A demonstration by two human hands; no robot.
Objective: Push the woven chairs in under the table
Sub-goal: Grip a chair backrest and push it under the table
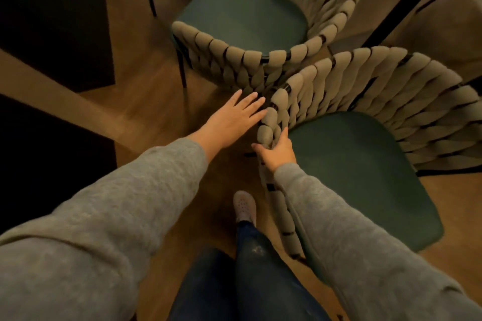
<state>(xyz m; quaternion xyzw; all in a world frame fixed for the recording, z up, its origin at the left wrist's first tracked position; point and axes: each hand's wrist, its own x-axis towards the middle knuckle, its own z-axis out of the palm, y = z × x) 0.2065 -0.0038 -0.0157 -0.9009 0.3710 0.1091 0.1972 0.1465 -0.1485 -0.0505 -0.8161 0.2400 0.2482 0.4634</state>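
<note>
While dark panels (52,21) fill the frame's left, the left hand (232,120) at centre lies flat, fingers spread, beside the near chair (365,159). Just right, the right hand (276,151) grips that chair's woven rim. Another chair (242,21) stands at upper centre, backs touching.

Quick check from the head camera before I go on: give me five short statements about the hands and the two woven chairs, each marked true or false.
1. The right hand grips the woven edge of the near chair. True.
2. The left hand is closed in a fist. False: it is open, fingers spread, at the same chair's woven edge.
3. Both chair seats are green. True.
4. A bag lies on the far chair. False: its seat is bare.
5. The person is barefoot. False: a light shoe shows on the wooden floor.
</note>
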